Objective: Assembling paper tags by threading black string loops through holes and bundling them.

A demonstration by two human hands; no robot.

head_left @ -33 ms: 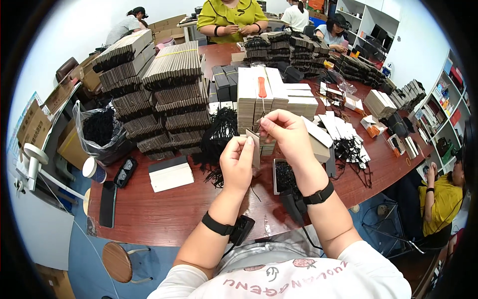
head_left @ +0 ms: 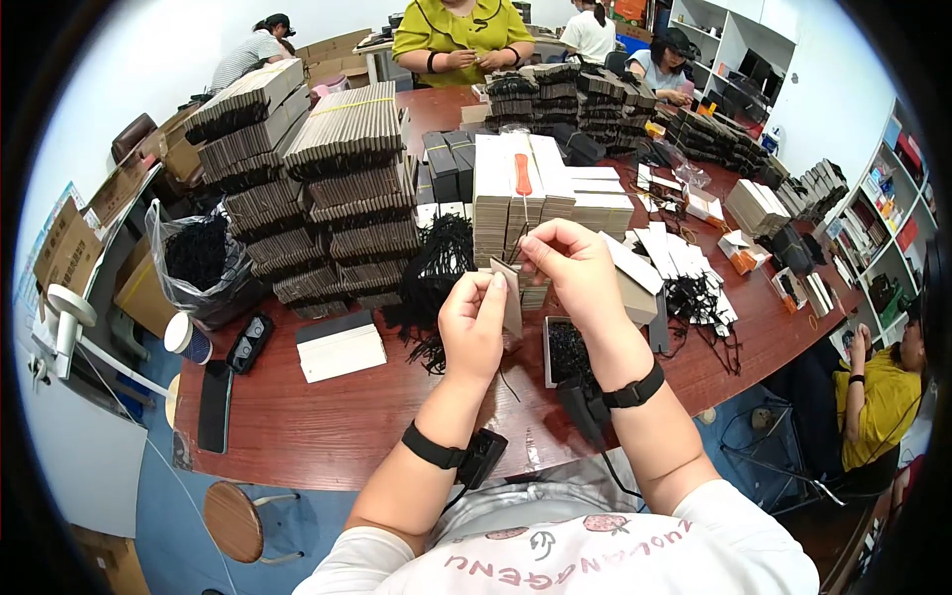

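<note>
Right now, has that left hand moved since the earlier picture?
No, the left hand shows no clear shift either way against the pale boards lying on the table.

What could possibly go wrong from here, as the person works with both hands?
The right hand could lose the thin dark cord it seems to pinch. It might also knock the nearby open box of black pieces. The paper cup, near the left edge of the table, could tip over.

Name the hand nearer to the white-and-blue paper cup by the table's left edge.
Left. The left hand is to the right of the cup; the right hand is farther right, beyond the left one.
</note>
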